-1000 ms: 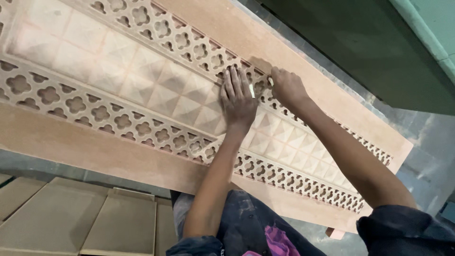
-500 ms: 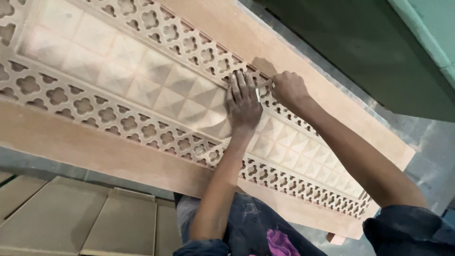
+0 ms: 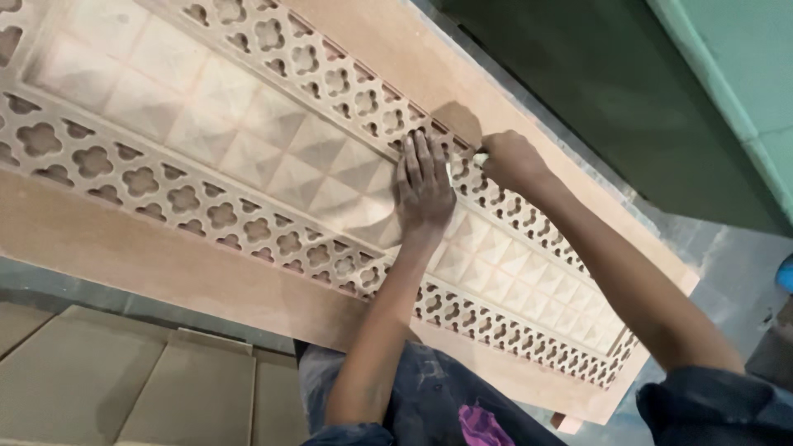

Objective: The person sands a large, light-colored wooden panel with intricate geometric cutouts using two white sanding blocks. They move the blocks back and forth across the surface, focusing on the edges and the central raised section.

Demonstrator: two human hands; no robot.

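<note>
Soft, even indoor light, faint shadows, slight blur, dim upper right.

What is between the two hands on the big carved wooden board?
In the head view, only a narrow bit of the board's cut-out lattice strip lies between the flat left hand and the closed right hand.

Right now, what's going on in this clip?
A person is working on a carved wooden panel with fretwork borders. The left hand lies flat on the diamond-patterned middle, fingers spread. The right hand is closed around a small piece, likely sandpaper, pressed to the upper fretwork strip. Flat boards lie below the panel.
</note>
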